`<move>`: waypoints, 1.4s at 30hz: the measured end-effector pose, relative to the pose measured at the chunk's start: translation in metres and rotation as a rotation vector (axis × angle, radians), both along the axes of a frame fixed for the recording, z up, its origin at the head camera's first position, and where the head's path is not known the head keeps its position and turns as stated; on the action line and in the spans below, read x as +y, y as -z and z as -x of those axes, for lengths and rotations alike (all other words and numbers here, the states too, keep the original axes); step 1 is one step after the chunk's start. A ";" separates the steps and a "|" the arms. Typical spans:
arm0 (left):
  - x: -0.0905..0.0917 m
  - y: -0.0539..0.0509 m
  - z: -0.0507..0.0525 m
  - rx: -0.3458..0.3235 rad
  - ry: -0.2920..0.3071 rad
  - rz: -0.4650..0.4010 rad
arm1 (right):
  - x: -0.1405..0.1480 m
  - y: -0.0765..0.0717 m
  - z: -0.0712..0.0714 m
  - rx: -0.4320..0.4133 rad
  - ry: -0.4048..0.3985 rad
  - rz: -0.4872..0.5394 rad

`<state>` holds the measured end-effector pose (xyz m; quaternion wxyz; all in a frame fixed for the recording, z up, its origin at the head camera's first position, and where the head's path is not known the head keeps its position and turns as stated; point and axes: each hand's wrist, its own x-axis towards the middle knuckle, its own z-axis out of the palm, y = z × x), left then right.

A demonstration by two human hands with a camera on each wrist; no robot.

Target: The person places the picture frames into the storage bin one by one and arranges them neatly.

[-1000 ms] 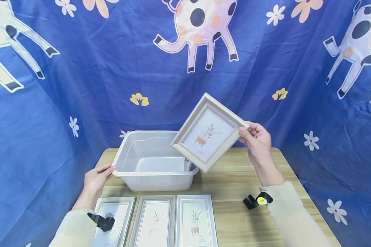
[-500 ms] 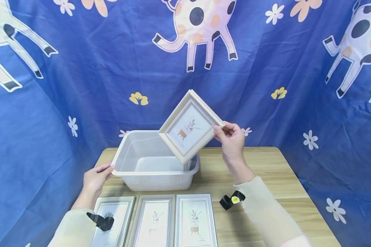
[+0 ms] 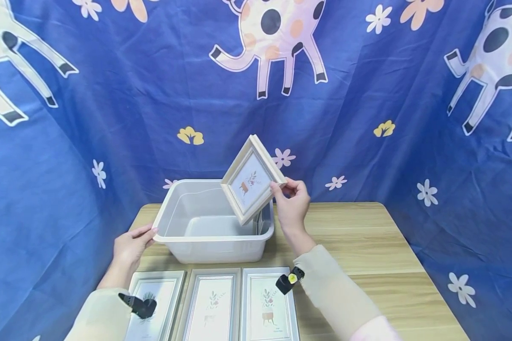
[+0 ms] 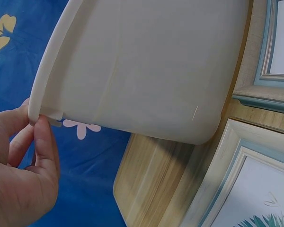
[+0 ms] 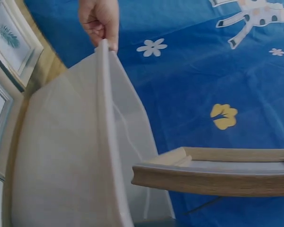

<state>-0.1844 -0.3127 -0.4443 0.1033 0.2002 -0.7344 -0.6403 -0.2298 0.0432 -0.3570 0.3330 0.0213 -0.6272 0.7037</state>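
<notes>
A light wood picture frame [image 3: 252, 182] with a plant print hangs tilted on one corner over the right side of a pale grey plastic tub [image 3: 213, 246]. My right hand [image 3: 293, 203] pinches the frame by its right corner, thumb on the front. In the right wrist view the picture frame [image 5: 217, 182] shows edge-on beside the tub's rim. My left hand [image 3: 130, 248] pinches the tub's left rim; in the left wrist view the left hand [image 4: 28, 165] has thumb and fingers on that rim. Something thin stands inside the tub at its right end, partly hidden.
Three picture frames lie in a row before the tub: a left one [image 3: 153, 303], a middle one [image 3: 211, 303] and a right one [image 3: 269, 303]. They stand on a wooden table [image 3: 367, 246]. A blue printed curtain [image 3: 175, 94] encloses the back and sides.
My right hand has carried the picture frame leftward, from right of the tub to over its right end, turning it more edge-on. The left hand keeps its place on the rim.
</notes>
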 end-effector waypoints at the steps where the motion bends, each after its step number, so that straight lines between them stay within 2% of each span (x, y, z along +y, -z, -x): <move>1: 0.000 0.000 0.000 0.000 0.001 -0.004 | -0.003 0.003 0.001 0.005 0.018 -0.010; 3: -0.001 0.002 0.001 0.004 -0.006 -0.027 | -0.009 0.009 0.002 0.009 0.046 -0.028; 5: -0.006 0.009 0.004 0.028 -0.010 -0.040 | -0.015 0.016 0.003 0.013 0.065 -0.044; 7: -0.015 0.020 0.010 0.059 0.005 -0.055 | -0.021 0.022 0.002 0.010 0.076 -0.058; 9: -0.030 0.043 0.020 0.137 0.028 -0.120 | -0.026 0.028 0.001 -0.001 0.083 -0.066; 11: -0.036 0.050 0.023 0.151 0.056 -0.121 | -0.031 0.034 0.000 -0.014 0.091 -0.070; 14: -0.031 0.043 0.021 0.123 0.033 -0.113 | -0.039 0.043 -0.002 -0.034 0.108 -0.071; 16: -0.017 0.023 0.012 0.044 0.011 -0.043 | -0.044 0.049 -0.003 -0.046 0.124 -0.074; 19: -0.006 0.009 0.006 0.011 -0.014 -0.033 | -0.050 0.057 -0.004 -0.056 0.136 -0.071; 21: -0.002 0.004 0.003 0.009 -0.014 -0.038 | -0.052 0.062 -0.004 -0.057 0.148 -0.076; 35: -0.004 0.003 0.003 0.054 -0.025 -0.095 | -0.066 0.087 -0.011 -0.078 0.163 -0.067; 42: -0.002 0.003 0.002 0.051 -0.033 -0.115 | -0.068 0.092 -0.013 -0.065 0.192 -0.131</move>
